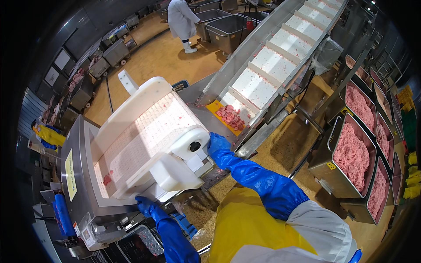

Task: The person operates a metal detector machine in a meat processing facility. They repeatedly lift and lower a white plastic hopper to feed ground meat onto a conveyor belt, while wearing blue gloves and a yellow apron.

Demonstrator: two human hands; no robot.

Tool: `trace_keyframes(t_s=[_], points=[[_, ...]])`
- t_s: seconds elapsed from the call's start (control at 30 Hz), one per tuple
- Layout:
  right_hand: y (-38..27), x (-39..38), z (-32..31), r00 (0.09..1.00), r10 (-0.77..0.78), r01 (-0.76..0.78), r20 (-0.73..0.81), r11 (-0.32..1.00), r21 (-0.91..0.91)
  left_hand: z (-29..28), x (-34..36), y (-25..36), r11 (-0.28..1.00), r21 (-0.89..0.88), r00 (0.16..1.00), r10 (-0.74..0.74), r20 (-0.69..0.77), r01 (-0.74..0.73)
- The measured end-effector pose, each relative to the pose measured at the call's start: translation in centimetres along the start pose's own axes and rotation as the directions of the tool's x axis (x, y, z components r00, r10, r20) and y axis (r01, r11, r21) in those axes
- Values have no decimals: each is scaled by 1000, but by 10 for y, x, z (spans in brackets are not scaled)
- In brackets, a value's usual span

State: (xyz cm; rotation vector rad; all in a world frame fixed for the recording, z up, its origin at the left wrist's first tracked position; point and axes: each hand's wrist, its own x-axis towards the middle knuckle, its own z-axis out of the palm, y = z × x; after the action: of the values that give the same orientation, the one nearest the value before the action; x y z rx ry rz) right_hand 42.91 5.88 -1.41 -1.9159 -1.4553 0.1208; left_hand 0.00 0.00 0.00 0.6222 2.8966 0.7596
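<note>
Your blue-gloved right hand point(219, 145): against white plastic side guard point(180, 143); grip unclear
Your blue-gloved left hand point(147, 206): at grey steel housing point(87, 186); grip unclear
Guard: left of white cleated conveyor point(272, 62)

I can't make out how my left hand's point(145, 206) fingers sit on the machine's steel edge point(125, 202). My left sleeve point(177, 241) leaves at the bottom; the top cuts off the white-coated co-worker's point(182, 19) head and the cleated conveyor's point(280, 57) upper end. The distant yellow-clad worker's point(51, 135) hands are too small to tell.
</note>
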Motion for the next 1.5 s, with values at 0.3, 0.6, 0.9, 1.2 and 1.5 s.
trace_keyframes(t_s=[0.3, 0.6, 0.9, 1.2, 1.5], points=[[-4, 1, -5, 1000, 15, -15, 7, 1000, -13, -2, -5, 1, 999, -21, 999, 33, 6, -33], [-6, -1, -4, 1000, 0, 0, -16, 1000, -7, 8, 13, -12, 1000, 13, 1000, 19, 8, -19], [-3, 0, -1, 1000, 2, -2, 1, 1000, 11, 6, 10, -10, 999, 29, 999, 31, 6, -32], [-5, 1, -3, 999, 19, -18, 41, 1000, -25, 9, 12, -12, 1000, 4, 1000, 13, 12, -13], [-5, 1, -7, 999, 9, -9, 36, 1000, 4, 0, -2, -3, 998, -49, 999, 44, -18, -45]])
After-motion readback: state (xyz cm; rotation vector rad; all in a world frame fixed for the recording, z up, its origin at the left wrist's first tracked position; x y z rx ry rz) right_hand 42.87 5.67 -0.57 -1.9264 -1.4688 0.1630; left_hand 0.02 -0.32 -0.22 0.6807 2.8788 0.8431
